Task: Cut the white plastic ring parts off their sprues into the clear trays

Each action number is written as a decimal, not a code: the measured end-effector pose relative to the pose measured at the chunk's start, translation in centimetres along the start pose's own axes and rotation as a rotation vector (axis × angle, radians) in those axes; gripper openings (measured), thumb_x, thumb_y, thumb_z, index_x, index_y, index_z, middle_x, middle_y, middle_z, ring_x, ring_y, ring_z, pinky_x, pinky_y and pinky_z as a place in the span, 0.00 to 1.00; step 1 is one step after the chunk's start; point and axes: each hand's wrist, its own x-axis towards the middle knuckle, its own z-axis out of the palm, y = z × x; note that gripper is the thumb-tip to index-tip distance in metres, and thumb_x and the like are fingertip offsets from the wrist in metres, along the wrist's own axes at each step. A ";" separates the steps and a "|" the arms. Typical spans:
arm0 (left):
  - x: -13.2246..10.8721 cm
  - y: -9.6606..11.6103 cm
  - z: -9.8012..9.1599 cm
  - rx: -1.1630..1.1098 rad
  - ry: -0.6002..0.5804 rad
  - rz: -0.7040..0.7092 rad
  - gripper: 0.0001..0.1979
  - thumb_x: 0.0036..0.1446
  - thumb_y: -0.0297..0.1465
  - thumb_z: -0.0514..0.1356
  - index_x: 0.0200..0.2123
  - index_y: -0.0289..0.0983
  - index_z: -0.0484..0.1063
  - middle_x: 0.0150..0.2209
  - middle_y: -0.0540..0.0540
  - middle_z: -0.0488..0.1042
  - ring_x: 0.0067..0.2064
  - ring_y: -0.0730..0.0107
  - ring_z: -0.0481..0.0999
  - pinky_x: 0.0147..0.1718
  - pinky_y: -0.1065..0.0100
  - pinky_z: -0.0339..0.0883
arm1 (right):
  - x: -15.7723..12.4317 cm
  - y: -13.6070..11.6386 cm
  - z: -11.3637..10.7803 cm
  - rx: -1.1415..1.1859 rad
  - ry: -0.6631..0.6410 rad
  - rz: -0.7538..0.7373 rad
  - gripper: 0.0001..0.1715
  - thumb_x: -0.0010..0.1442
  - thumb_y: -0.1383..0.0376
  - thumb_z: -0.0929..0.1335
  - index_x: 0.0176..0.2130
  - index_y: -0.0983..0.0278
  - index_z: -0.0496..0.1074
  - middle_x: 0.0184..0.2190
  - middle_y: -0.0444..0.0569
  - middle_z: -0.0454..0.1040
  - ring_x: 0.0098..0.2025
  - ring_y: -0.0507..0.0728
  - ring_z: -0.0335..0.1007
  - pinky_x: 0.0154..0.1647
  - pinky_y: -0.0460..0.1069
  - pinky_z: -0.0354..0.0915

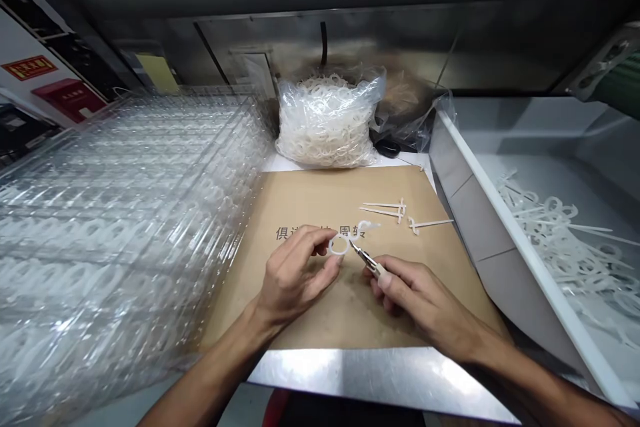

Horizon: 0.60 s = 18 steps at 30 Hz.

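My left hand (295,273) pinches a small white plastic ring part (340,244) between thumb and fingers, just above a brown paper sheet (320,200). My right hand (417,297) grips a small pair of metal cutters (366,259) whose tip touches the right side of the ring part. Both hands are closed around what they hold. Three thin white trimmed plastic sticks (400,211) lie on the paper beyond my right hand.
A tall stack of clear plastic trays (110,227) fills the left side. A clear bag of white plastic parts (327,121) stands at the back. A grey bin (480,213) at the right holds several white plastic offcuts (570,240). A metal table edge (370,377) runs in front.
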 end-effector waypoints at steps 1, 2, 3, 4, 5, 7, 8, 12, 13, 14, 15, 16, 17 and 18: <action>0.0 0.0 0.0 -0.004 0.002 0.002 0.10 0.59 0.22 0.61 0.45 0.31 0.71 0.33 0.45 0.73 0.33 0.72 0.71 0.33 0.70 0.70 | 0.0 0.1 0.0 0.008 0.000 0.002 0.26 0.73 0.48 0.57 0.37 0.63 0.68 0.31 0.43 0.68 0.32 0.52 0.62 0.33 0.49 0.56; 0.1 0.0 0.0 -0.009 0.004 0.004 0.10 0.59 0.22 0.61 0.45 0.31 0.71 0.33 0.45 0.73 0.33 0.72 0.71 0.34 0.70 0.70 | 0.0 0.1 0.0 0.017 0.000 0.004 0.26 0.73 0.47 0.57 0.38 0.64 0.69 0.31 0.44 0.68 0.32 0.52 0.62 0.33 0.49 0.56; 0.1 -0.1 0.0 -0.013 0.005 0.008 0.11 0.59 0.21 0.61 0.46 0.30 0.71 0.33 0.45 0.73 0.33 0.72 0.71 0.34 0.70 0.69 | -0.1 0.1 0.1 0.028 0.000 0.008 0.26 0.72 0.47 0.58 0.38 0.64 0.69 0.32 0.44 0.68 0.31 0.52 0.62 0.33 0.49 0.56; 0.0 -0.1 0.0 -0.016 0.003 0.011 0.11 0.59 0.21 0.62 0.46 0.30 0.71 0.33 0.44 0.73 0.34 0.72 0.72 0.34 0.70 0.70 | -0.1 0.1 0.1 0.037 0.000 0.010 0.26 0.72 0.47 0.58 0.39 0.64 0.69 0.32 0.44 0.68 0.32 0.52 0.63 0.32 0.49 0.56; 0.0 -0.2 0.0 -0.020 -0.002 0.012 0.12 0.58 0.21 0.62 0.47 0.30 0.71 0.34 0.44 0.74 0.34 0.72 0.72 0.35 0.70 0.70 | -0.1 0.1 0.1 0.045 -0.002 0.012 0.26 0.72 0.47 0.58 0.39 0.64 0.69 0.32 0.44 0.68 0.32 0.52 0.63 0.32 0.49 0.56; -0.1 -0.3 0.0 -0.025 -0.013 0.011 0.13 0.58 0.21 0.62 0.47 0.30 0.71 0.35 0.44 0.74 0.34 0.72 0.72 0.35 0.70 0.70 | -0.1 0.1 0.2 0.055 -0.003 0.016 0.26 0.72 0.47 0.58 0.40 0.64 0.69 0.32 0.44 0.69 0.31 0.52 0.62 0.32 0.49 0.56; -0.2 -0.3 0.0 -0.028 -0.018 0.009 0.13 0.58 0.21 0.62 0.47 0.30 0.71 0.35 0.43 0.74 0.35 0.72 0.72 0.35 0.70 0.70 | -0.1 0.1 0.2 0.058 -0.003 0.017 0.26 0.72 0.47 0.58 0.39 0.64 0.69 0.32 0.44 0.69 0.31 0.52 0.62 0.32 0.49 0.56; -0.2 -0.3 0.1 -0.038 -0.042 0.025 0.13 0.58 0.20 0.62 0.47 0.30 0.71 0.35 0.43 0.74 0.35 0.72 0.72 0.36 0.70 0.70 | -0.1 0.3 0.3 0.062 0.011 0.016 0.28 0.72 0.46 0.58 0.33 0.64 0.67 0.32 0.45 0.69 0.29 0.51 0.61 0.31 0.49 0.56; -0.2 -0.3 0.1 -0.042 -0.048 0.032 0.13 0.58 0.20 0.62 0.47 0.30 0.71 0.35 0.43 0.74 0.35 0.72 0.72 0.36 0.70 0.70 | -0.2 0.4 0.3 0.063 0.015 0.016 0.28 0.72 0.46 0.58 0.33 0.64 0.67 0.32 0.45 0.69 0.29 0.51 0.61 0.31 0.49 0.55; -0.2 -0.2 0.1 -0.045 -0.053 0.039 0.13 0.58 0.20 0.62 0.47 0.30 0.71 0.35 0.43 0.74 0.35 0.72 0.72 0.36 0.70 0.70 | -0.2 0.5 0.3 0.065 0.018 0.018 0.27 0.72 0.46 0.58 0.33 0.64 0.67 0.32 0.44 0.69 0.29 0.51 0.60 0.30 0.49 0.55; -0.2 -0.2 0.1 -0.046 -0.056 0.044 0.13 0.59 0.20 0.62 0.47 0.30 0.71 0.35 0.43 0.74 0.35 0.72 0.72 0.36 0.69 0.70 | -0.2 0.6 0.3 0.064 0.020 0.022 0.27 0.72 0.46 0.58 0.33 0.64 0.67 0.32 0.44 0.69 0.28 0.51 0.60 0.30 0.49 0.55; -0.1 -0.2 0.0 -0.045 -0.058 0.048 0.13 0.59 0.20 0.62 0.48 0.30 0.71 0.35 0.43 0.74 0.35 0.72 0.72 0.35 0.69 0.70 | -0.3 0.7 0.3 0.062 0.021 0.028 0.27 0.72 0.46 0.58 0.33 0.64 0.66 0.32 0.44 0.69 0.28 0.50 0.60 0.30 0.49 0.55; -0.1 -0.2 0.0 -0.041 -0.059 0.050 0.13 0.59 0.21 0.61 0.48 0.30 0.71 0.35 0.43 0.74 0.35 0.72 0.72 0.35 0.69 0.70 | -0.3 0.7 0.3 0.059 0.022 0.033 0.27 0.72 0.46 0.58 0.33 0.64 0.66 0.33 0.44 0.69 0.28 0.50 0.60 0.30 0.49 0.55; -0.1 -0.2 0.0 -0.035 -0.061 0.052 0.13 0.59 0.21 0.61 0.48 0.31 0.70 0.35 0.43 0.74 0.34 0.72 0.72 0.35 0.69 0.71 | -0.4 0.7 0.4 0.054 0.022 0.038 0.27 0.72 0.46 0.58 0.32 0.64 0.66 0.33 0.45 0.69 0.28 0.50 0.60 0.30 0.49 0.55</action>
